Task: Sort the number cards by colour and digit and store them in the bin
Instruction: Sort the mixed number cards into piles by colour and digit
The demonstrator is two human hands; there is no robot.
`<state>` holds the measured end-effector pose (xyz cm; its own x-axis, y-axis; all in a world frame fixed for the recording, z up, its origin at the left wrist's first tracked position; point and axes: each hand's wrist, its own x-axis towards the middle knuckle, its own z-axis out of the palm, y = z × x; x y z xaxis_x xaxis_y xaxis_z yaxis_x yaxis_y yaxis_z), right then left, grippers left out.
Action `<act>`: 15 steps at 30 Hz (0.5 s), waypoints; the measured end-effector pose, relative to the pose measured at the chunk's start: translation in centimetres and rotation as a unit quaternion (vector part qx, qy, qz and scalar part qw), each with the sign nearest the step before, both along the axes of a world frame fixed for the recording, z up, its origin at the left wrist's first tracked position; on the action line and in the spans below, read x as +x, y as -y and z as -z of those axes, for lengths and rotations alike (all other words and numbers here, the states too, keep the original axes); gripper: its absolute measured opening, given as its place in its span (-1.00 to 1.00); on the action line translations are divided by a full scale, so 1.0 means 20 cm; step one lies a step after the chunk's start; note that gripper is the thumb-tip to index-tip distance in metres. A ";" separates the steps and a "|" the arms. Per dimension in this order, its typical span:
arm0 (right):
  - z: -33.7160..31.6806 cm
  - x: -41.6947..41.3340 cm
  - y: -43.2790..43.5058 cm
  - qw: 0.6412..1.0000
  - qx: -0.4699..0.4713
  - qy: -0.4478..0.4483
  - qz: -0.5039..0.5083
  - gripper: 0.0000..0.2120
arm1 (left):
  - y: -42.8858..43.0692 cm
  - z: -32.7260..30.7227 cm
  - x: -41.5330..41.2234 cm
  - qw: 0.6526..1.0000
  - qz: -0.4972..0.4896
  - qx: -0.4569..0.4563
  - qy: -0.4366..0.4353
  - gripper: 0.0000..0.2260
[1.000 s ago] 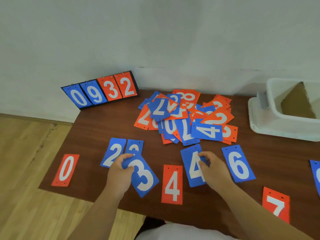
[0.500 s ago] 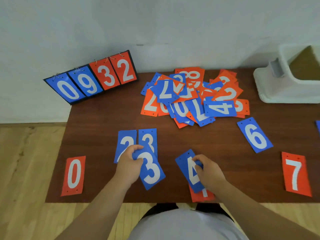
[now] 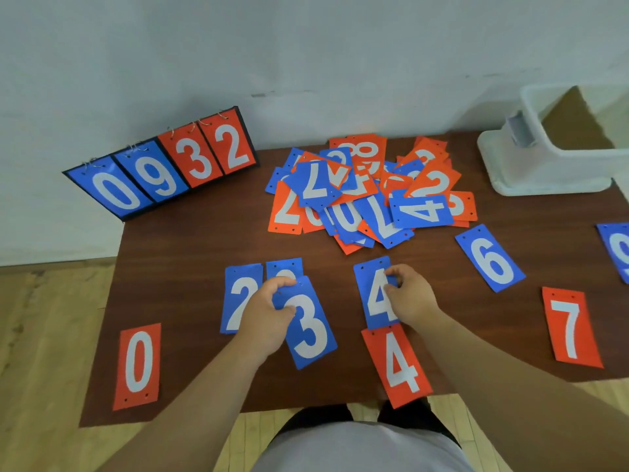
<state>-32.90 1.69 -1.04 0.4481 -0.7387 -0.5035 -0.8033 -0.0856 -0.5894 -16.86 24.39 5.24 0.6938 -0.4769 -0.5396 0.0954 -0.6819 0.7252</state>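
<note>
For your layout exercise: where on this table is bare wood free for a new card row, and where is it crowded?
Bare wood lies between the scoreboard and the blue 2 card, and between the blue 6 card and the bin. The mixed pile at back centre is crowded.

Bare wood shows on the table (image 3: 190, 253) before the scoreboard (image 3: 163, 165), back left. The loose card pile (image 3: 367, 192) fills the back middle, a bare strip parting it from the white bin (image 3: 531, 175). The left hand (image 3: 265, 315) gripping the blue 3 (image 3: 309, 332) and the right hand (image 3: 413, 298) pinching the blue 4 (image 3: 371, 284) occupy the front middle
</note>
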 end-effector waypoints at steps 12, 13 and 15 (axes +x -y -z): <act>0.01 0.01 0.04 0.986 -0.115 -0.077 -0.090 -0.78 | -0.03 0.00 -0.11 0.995 -0.091 0.029 -0.011 -0.61; 0.00 -0.01 0.04 0.988 -0.102 -0.064 -0.101 -0.78 | -0.03 -0.01 -0.13 0.994 -0.104 0.026 -0.007 -0.60; -0.05 -0.04 0.03 0.988 -0.079 -0.028 -0.131 -0.77 | -0.02 -0.02 -0.17 0.991 -0.129 0.021 -0.008 -0.60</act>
<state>-33.62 1.13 -0.07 0.6086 -0.6726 -0.4210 -0.7726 -0.3812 -0.5078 -20.20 24.77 5.71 0.7812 -0.2610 -0.5671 0.2818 -0.6631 0.6934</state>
